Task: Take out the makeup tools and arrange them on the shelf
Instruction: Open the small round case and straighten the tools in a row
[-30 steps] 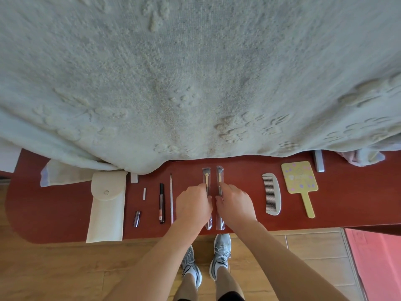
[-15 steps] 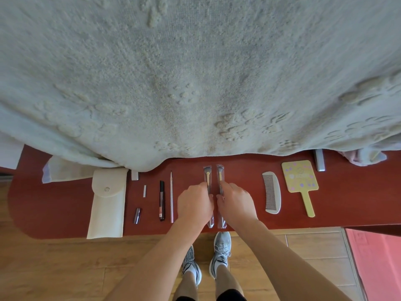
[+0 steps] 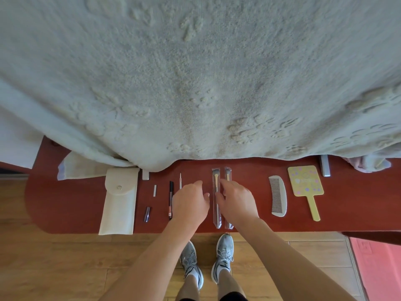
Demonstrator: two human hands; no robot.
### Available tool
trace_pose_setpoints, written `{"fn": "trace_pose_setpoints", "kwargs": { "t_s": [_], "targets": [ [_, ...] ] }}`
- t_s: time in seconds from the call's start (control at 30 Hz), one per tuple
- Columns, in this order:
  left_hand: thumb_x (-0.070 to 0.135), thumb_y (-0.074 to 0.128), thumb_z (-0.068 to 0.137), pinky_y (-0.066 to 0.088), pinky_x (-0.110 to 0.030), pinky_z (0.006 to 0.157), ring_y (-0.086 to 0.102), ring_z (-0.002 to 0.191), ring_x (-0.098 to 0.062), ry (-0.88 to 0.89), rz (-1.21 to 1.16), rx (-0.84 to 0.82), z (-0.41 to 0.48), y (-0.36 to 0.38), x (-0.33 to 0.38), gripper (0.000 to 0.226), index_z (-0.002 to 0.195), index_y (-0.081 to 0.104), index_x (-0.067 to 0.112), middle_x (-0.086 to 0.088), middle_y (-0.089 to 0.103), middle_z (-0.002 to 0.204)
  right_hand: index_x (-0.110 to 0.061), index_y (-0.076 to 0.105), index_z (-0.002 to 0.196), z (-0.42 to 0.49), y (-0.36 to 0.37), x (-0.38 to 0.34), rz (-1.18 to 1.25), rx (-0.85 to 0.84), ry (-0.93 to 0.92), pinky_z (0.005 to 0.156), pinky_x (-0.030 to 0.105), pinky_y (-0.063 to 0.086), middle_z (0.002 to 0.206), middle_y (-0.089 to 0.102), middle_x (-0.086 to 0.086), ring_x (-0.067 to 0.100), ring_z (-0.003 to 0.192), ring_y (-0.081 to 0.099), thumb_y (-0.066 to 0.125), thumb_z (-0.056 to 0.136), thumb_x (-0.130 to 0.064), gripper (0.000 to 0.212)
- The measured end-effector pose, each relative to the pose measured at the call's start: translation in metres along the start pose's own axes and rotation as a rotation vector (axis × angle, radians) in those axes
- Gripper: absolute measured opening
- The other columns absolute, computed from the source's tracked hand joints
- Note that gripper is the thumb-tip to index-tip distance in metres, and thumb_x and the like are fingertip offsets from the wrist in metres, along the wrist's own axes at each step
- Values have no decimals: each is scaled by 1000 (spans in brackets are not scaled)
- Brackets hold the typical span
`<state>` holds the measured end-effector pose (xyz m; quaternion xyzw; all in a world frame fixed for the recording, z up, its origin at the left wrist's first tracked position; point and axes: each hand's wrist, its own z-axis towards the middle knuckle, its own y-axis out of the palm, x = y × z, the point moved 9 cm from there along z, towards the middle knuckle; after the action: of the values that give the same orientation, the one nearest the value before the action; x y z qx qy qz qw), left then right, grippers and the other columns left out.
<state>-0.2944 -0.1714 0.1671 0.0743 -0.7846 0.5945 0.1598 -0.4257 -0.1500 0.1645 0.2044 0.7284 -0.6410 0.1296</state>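
Two makeup brushes in clear sleeves lie side by side on the red shelf [image 3: 65,205]: the left brush [image 3: 216,192] in full view, the right brush [image 3: 227,175] partly under my right hand [image 3: 237,202]. My left hand [image 3: 192,203] hovers just left of them, fingers apart, holding nothing. My right hand's fingers spread over the brushes, touching or nearly so. Left of my hands lie a thin pink-tipped stick [image 3: 180,180], a black pen [image 3: 171,198], a small white piece [image 3: 155,190] and a small dark tube [image 3: 147,213]. A cream pouch [image 3: 119,203] lies at the left.
A white comb [image 3: 278,195] and a yellow hand mirror [image 3: 306,183] lie on the shelf at the right. A pale fluffy blanket [image 3: 195,83] hangs over the shelf's back edge. Wooden floor, my grey shoes [image 3: 223,255] and a pink mat [image 3: 377,266] are below.
Both hands have let go of the two brushes and opened; the left hand has shifted left, away from them. The brushes stay where they lay.
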Motion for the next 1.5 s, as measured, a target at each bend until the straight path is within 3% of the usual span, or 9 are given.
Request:
{"fn": "trace_pose_setpoints", "kwargs": {
  "t_s": [0.17, 0.3, 0.5, 0.73, 0.9, 1.2, 1.33, 1.5],
  "targets": [
    [39, 59, 95, 55, -30, 81, 66, 107, -15, -42, -4, 48, -5, -24, -30, 45, 137, 56, 22, 3, 69, 118, -16, 62, 107, 1, 9, -29, -5, -26, -34, 60, 27, 50, 83, 63, -1, 18, 70, 61, 58, 91, -30, 23],
    [38, 59, 95, 54, -30, 73, 66, 94, -15, -81, 9, 53, -12, -34, -57, 37, 128, 61, 22, 4, 68, 103, -18, 60, 115, 1, 24, -51, -3, -65, -57, 62, 28, 51, 88, 63, -1, 18, 77, 63, 55, 92, -32, 27],
    [35, 60, 94, 54, -30, 74, 66, 94, -15, -104, -17, 23, -16, -32, -85, 34, 125, 63, 22, 5, 70, 99, -16, 58, 122, 1, 47, -75, -17, -107, -61, 67, 28, 53, 91, 63, -1, 16, 79, 61, 52, 93, -32, 33],
    [37, 59, 95, 51, -25, 72, 68, 95, -16, -76, -50, 4, -15, -25, -96, 35, 127, 63, 21, 4, 73, 101, -19, 60, 113, 0, 68, -87, 9, -145, -21, 64, 23, 52, 85, 60, -5, 11, 70, 56, 53, 95, -37, 26],
    [37, 57, 96, 52, -26, 66, 70, 82, -15, -46, -69, -10, -12, -22, -99, 28, 118, 67, 23, 5, 74, 92, -22, 62, 101, 2, 74, -92, 30, -143, -16, 55, 17, 36, 77, 53, -10, 10, 64, 51, 55, 93, -33, 15],
    [38, 58, 95, 57, -31, 69, 69, 81, -18, -25, -77, -12, -8, -19, -103, 28, 117, 68, 23, 4, 74, 91, -20, 61, 96, 5, 80, -85, -24, -148, 37, 55, 21, 42, 77, 59, -6, 12, 63, 54, 52, 93, -29, 13],
    [39, 57, 95, 58, -32, 69, 70, 80, -17, -12, -83, -19, -7, -16, -97, 29, 117, 67, 24, 5, 74, 90, -19, 60, 96, 3, 75, -80, -46, -151, 57, 49, 17, 30, 77, 56, -6, 11, 62, 50, 52, 94, -27, 12],
    [38, 57, 95, 55, -29, 65, 70, 79, -17, 7, -100, -37, -5, -10, -85, 28, 116, 67, 24, 5, 73, 86, -19, 60, 96, 1, 67, -67, -68, -141, 99, 47, 16, 27, 77, 58, -6, 11, 61, 51, 52, 94, -27, 12]
  ]
}}
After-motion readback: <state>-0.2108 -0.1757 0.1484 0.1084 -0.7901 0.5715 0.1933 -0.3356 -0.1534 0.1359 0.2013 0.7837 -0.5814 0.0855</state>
